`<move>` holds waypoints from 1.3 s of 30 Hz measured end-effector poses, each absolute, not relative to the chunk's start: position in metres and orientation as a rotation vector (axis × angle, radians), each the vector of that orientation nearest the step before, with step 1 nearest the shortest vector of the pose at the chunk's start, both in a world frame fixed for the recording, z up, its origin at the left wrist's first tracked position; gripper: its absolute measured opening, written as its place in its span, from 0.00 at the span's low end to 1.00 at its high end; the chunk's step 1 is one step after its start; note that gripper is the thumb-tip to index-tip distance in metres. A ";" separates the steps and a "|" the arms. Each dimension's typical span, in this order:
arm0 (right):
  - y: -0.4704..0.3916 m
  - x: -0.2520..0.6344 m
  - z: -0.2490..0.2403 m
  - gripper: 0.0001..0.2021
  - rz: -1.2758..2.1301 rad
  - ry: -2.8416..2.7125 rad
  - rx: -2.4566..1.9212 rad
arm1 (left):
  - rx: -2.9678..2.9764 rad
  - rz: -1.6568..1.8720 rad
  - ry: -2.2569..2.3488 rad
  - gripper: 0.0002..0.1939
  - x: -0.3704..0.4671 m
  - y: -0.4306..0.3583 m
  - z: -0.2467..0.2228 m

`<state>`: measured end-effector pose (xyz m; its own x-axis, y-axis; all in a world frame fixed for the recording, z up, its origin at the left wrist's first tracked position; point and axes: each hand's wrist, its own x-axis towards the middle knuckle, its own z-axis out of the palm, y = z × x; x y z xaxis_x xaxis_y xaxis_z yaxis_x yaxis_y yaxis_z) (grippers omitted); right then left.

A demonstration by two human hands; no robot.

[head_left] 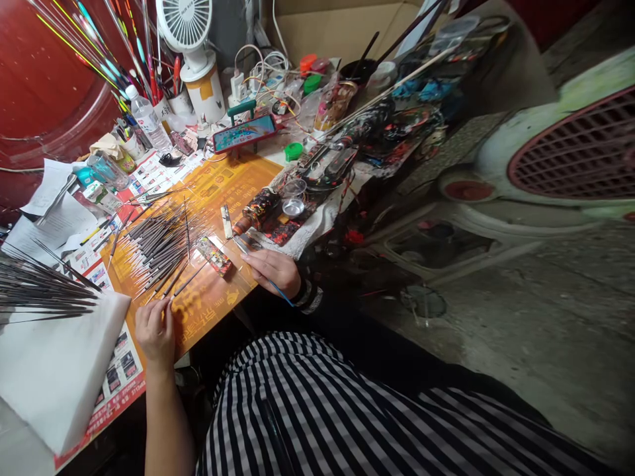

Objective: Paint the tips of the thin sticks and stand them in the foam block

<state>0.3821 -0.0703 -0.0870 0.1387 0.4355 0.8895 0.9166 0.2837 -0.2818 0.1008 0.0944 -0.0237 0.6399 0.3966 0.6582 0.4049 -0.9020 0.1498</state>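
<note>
My left hand (155, 328) pinches the near end of a thin dark stick (190, 279) at the front edge of the orange mat (208, 316). The stick's far part reaches past a small paint-stained block (215, 256). My right hand (272, 270) is closed on a slim pen-like tool (241, 244) with a blue cord. The tool's tip is near a paint-crusted cylinder (261, 205) and a small pale strip (227, 221). Many dark sticks with thin tips (159, 241) lie in a pile beyond my left hand.
A white foam block (89, 370) holds several dark rods at the left. Farther back stand a phone (245, 134), a water bottle (149, 119) and a small fan (185, 23). Paint-stained tools and a metal cup (292, 207) sit at the right. A large fan (575, 149) is beyond.
</note>
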 end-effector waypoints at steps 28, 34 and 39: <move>-0.072 0.354 -0.095 0.20 -0.436 -1.444 -1.303 | -2.862 -1.107 -0.717 0.08 0.102 0.090 -0.023; -0.066 0.335 -0.095 0.22 -0.402 -1.524 -1.258 | -2.870 -1.105 -0.760 0.08 0.099 0.089 -0.028; -0.063 0.335 -0.094 0.24 -0.450 -1.536 -1.260 | -2.879 -1.082 -0.825 0.07 0.097 0.088 -0.030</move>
<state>0.3353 -0.0631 -0.0943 0.1047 0.4788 0.8716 0.8736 0.3746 -0.3108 0.0972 0.0878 -0.0301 0.6350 0.4825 0.6033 0.4536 -0.8651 0.2144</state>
